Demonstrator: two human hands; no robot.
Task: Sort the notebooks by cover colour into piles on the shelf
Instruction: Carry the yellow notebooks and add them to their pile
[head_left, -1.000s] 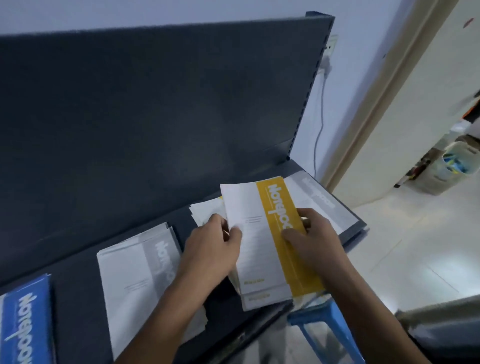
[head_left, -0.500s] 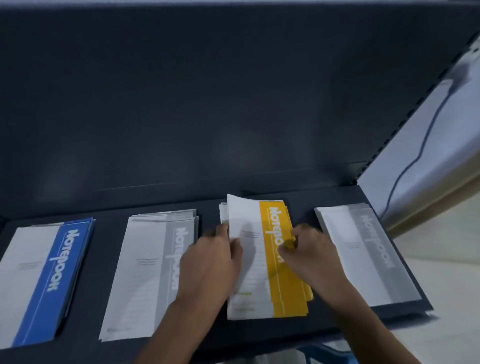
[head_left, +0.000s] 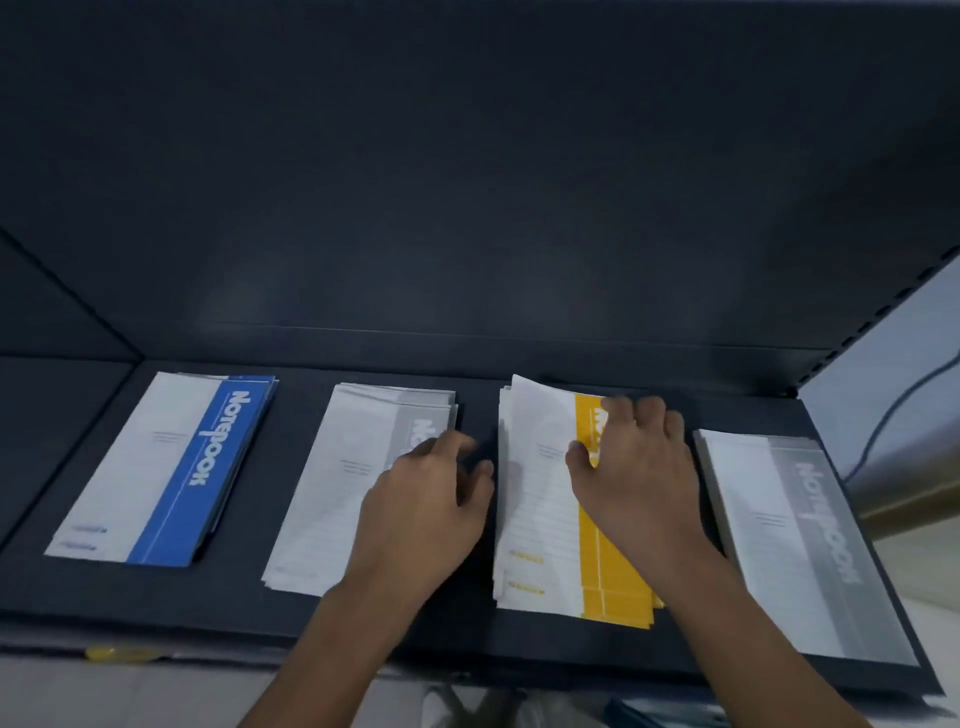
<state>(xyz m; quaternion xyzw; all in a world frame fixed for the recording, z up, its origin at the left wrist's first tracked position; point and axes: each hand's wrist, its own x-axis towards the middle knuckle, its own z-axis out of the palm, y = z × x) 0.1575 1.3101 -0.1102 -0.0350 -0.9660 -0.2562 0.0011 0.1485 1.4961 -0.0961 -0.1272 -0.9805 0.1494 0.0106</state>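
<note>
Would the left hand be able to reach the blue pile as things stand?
Probably yes: the left hand hovers over the grey pile, and nothing stands between it and the blue pile.

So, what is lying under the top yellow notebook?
Under the top yellow notebook more notebooks show as stepped edges, yellow at the front. Their count and full covers are hidden. The right hand rests on top.

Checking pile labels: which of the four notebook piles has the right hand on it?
The yellow pile, third from the left. The right hand rests flat on it; the blue pile and two grey piles don't.
</note>
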